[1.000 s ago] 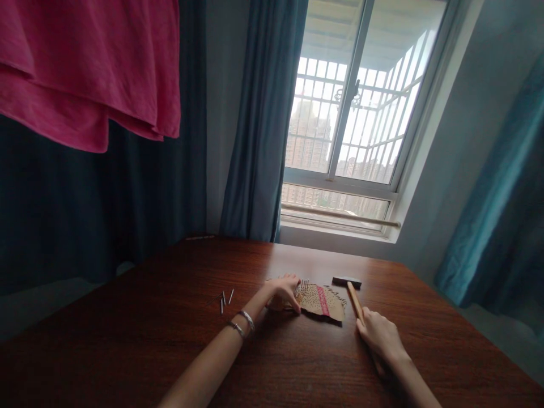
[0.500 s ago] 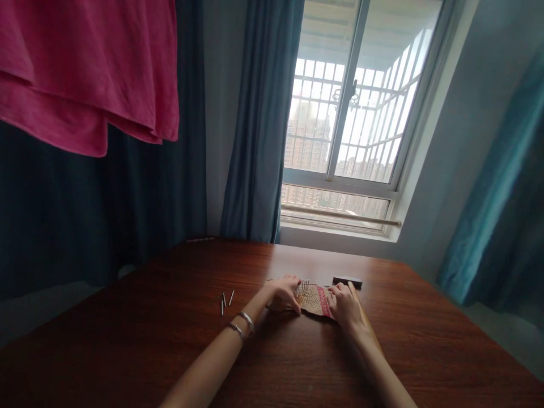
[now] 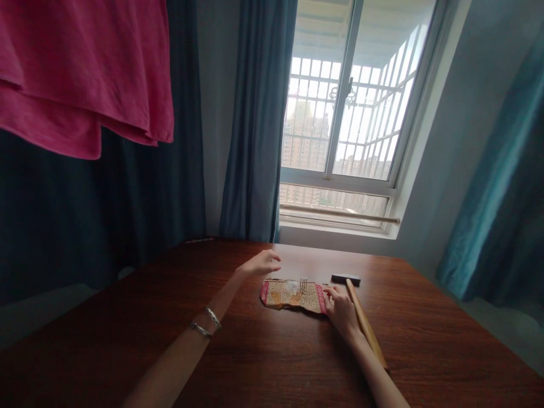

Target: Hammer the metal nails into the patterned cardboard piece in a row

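A flat cloth-like pad point(image 3: 312, 303), beige with dark dots and pink ends, lies on the wooden table. Several thin nails point(image 3: 303, 283) stand upright in it, beside a clear, shiny lump point(image 3: 291, 287). My right hand point(image 3: 340, 307) grips the pad's right pink end with curled fingers. Raised off the pad's upper left, my left hand point(image 3: 261, 263) has its fingers apart and nothing in them. A hammer with a dark head and a wooden handle point(image 3: 366, 323) lies just right of my right hand, partly behind my forearm.
The brown table point(image 3: 272, 362) reaches to the wall below the barred window point(image 3: 340, 124). Blue curtains point(image 3: 255, 130) hang behind it, and a pink cloth point(image 3: 85, 73) hangs at the upper left.
My left hand has let go of the pad's left part and moved up and left, baring that end. My right hand stays at the right end. The loose nails at left no longer show.
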Demonstrator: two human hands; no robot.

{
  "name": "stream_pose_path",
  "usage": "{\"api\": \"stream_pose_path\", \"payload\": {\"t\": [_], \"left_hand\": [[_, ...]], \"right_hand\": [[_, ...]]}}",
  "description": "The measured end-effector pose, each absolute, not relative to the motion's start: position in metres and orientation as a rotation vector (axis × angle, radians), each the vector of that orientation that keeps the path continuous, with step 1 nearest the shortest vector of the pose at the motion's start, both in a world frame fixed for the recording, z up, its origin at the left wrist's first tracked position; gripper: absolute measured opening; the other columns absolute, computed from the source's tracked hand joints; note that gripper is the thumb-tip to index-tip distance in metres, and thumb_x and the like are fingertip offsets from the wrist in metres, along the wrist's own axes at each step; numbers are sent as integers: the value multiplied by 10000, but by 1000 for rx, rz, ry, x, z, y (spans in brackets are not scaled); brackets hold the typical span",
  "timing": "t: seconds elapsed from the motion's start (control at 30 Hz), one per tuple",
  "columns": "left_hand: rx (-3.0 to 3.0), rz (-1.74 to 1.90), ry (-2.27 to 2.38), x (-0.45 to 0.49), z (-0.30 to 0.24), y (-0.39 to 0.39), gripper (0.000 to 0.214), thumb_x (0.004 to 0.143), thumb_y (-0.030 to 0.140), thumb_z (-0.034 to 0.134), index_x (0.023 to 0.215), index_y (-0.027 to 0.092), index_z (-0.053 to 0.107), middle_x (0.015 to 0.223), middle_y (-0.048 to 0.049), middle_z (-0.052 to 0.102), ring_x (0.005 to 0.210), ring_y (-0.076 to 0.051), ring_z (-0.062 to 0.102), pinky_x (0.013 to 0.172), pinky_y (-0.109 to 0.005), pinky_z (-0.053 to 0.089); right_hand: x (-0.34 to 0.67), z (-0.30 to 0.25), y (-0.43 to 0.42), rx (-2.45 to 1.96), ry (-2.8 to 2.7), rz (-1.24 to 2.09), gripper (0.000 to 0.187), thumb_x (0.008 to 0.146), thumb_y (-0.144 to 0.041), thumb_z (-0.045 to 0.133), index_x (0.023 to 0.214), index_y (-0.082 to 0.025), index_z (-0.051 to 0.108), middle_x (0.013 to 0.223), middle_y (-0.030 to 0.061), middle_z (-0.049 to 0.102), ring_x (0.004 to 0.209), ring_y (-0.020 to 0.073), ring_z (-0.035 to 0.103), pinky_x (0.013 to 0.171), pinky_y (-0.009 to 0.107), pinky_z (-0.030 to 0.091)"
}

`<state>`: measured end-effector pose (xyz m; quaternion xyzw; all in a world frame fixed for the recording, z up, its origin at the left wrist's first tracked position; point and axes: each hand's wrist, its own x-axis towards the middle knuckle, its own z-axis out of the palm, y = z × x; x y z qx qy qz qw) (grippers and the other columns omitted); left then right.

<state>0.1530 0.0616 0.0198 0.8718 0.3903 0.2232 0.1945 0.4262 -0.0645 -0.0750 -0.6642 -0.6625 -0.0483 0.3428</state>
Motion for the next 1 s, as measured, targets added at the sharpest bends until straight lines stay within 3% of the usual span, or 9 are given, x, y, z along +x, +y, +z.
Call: {"api": "stream_pose_path", "payload": {"t": [0.13,0.23,0.47,0.77,1.0], "left_hand": [[2413,479,1448,92,12,64,248,677,295,528,804,155,688,818,-62,659,748,-187,582,647,-235,408],[2334,265,1656,42,-2,66,175,605,249,556,692,159,679,748,-55,657,680,-175,577,571,-218,384],[1999,95,1574,-11,-28,46,234,534,352,603,587,125,616,512,-15,566,462,-124,483,432,-200,313],[2123,143,1784,-1,-54,41,64,478,157,494,469,130,552,448,-17,526,473,-149,520,426,-210,320],[2230,378,1710,22,-33,44,117,534,206,541,531,125,625,532,-31,595,565,-170,565,503,-221,366]], "right_hand": [[425,-75,-63,-1687,-1752,-86,237,821,-232,426,940,-223,631,927,58,615,758,157,604,658,235,420],[424,-76,-63,-1688,-1747,-47,234,817,-229,429,917,-210,640,900,62,619,714,155,603,638,238,419],[418,-71,-70,-1659,-1748,-46,245,795,-228,422,854,-221,660,857,43,622,658,143,588,579,233,403],[422,-77,-69,-1651,-1714,-16,238,793,-231,421,829,-219,656,911,38,627,697,143,597,662,243,426],[421,-70,-67,-1661,-1646,-20,260,798,-248,433,914,-208,663,910,69,639,748,174,603,622,251,427]]}}
